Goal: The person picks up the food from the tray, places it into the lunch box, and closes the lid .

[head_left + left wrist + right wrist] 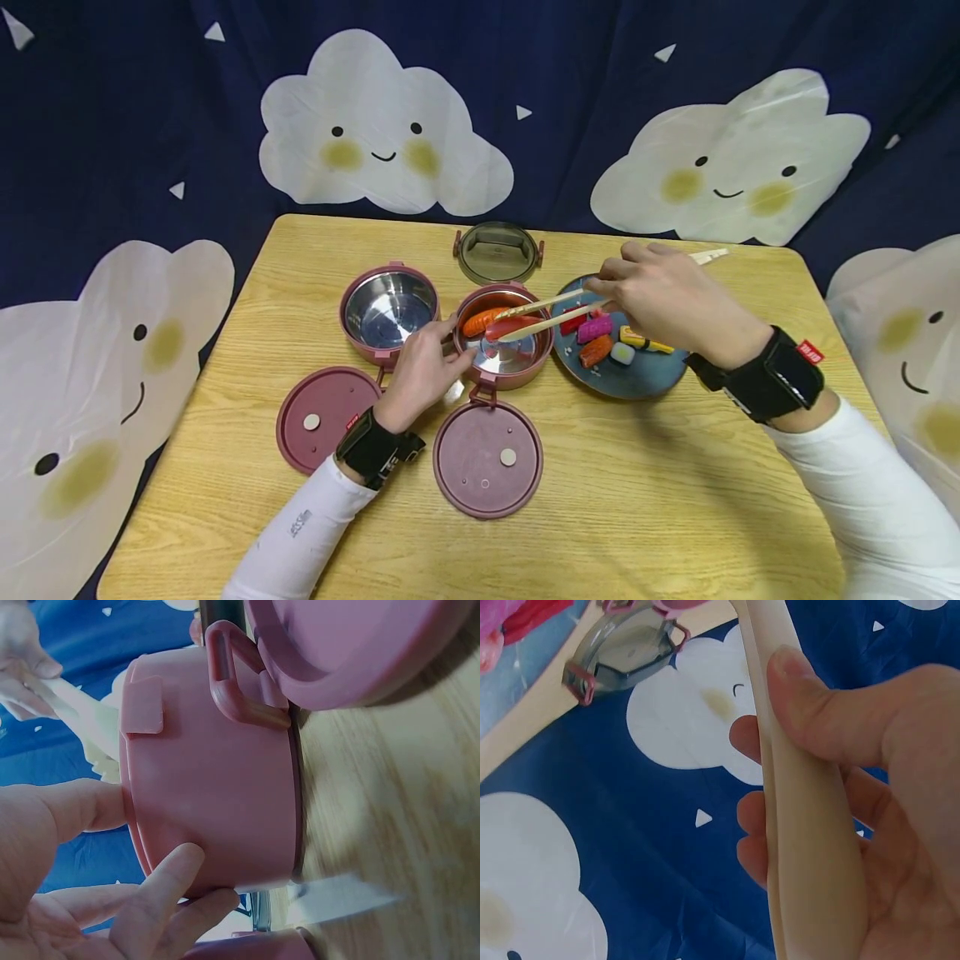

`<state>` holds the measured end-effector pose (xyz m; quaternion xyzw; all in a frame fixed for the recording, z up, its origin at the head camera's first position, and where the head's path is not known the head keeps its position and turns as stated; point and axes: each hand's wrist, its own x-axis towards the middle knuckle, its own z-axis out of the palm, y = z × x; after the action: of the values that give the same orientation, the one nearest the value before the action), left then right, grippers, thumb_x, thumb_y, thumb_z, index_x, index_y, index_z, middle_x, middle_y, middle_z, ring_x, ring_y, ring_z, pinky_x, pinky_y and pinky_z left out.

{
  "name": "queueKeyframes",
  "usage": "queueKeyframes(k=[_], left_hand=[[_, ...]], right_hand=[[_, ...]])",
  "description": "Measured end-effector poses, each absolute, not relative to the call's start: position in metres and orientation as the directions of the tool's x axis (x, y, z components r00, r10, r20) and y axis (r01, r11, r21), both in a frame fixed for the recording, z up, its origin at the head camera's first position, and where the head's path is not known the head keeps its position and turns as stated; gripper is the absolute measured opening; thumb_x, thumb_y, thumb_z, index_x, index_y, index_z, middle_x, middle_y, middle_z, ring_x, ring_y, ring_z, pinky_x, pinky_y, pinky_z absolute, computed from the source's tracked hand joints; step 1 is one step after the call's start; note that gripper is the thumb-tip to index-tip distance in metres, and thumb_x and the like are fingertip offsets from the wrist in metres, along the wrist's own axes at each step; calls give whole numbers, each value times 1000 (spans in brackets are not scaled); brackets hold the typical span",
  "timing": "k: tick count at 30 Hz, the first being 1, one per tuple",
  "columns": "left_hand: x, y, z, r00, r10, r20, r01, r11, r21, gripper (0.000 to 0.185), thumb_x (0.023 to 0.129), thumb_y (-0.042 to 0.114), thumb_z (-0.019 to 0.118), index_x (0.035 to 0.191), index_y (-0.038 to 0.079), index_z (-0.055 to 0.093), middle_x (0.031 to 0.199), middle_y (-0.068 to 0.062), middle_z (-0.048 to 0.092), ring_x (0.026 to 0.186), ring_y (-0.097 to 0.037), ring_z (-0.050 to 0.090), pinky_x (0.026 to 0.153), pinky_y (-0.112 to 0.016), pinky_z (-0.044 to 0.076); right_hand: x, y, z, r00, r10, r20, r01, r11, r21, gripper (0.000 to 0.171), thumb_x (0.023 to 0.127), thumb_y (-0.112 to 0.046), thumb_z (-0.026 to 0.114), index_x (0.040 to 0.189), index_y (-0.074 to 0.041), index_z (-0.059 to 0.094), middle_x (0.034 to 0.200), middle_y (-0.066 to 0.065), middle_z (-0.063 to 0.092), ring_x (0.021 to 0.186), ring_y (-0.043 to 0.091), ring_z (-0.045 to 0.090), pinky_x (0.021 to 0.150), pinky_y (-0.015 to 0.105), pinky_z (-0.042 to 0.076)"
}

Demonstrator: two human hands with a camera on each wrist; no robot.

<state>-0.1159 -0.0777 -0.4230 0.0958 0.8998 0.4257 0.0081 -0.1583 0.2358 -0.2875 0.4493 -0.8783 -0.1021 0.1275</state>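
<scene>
My right hand (667,292) grips pale tongs (551,321), thumb on one side and fingers on the other in the right wrist view. Between the tongs' tips is a red toy sushi piece (492,332), over the right pink steel-lined lunch container (517,379). An orange toy sushi piece (480,323) lies inside that container. My left hand (427,362) holds the container's left side, with digits at the rim and against the outer wall (217,795). Several toy sushi pieces, among them a magenta one (595,328), sit on a blue plate (637,383), partly below my right hand.
A second pink container (390,308), with bare steel inside, stands to the left. Two round pink lids (330,417) (487,467) lie in front of the containers. A dark see-through lid (497,252) with side clips lies behind. A cloud-patterned curtain (555,50) hangs behind the table.
</scene>
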Motion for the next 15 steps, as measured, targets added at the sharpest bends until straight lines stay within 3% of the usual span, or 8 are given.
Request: queueKeyframes(k=[5,15], left_hand=[[-115,-78,-424,-981,180,68,164,601,782,64,95,16,79,149,-6,53,133,-28,66,117,-34,72,88,-39,67],[-116,-78,-424,-982,174,69,162,606,779,65,94,16,80,150,-5,54,135,-28,67,118,-34,72,87,-39,67]], right_hand=[[-161,231,-297,-556,-824,107,-778,562,281,36,77,0,82,112,-10,78,98,6,73,80,25,53,67,36,51],[-165,226,-311,-549,-826,129,-782,562,270,35,78,-6,86,111,-10,78,102,7,76,82,26,55,67,36,53]])
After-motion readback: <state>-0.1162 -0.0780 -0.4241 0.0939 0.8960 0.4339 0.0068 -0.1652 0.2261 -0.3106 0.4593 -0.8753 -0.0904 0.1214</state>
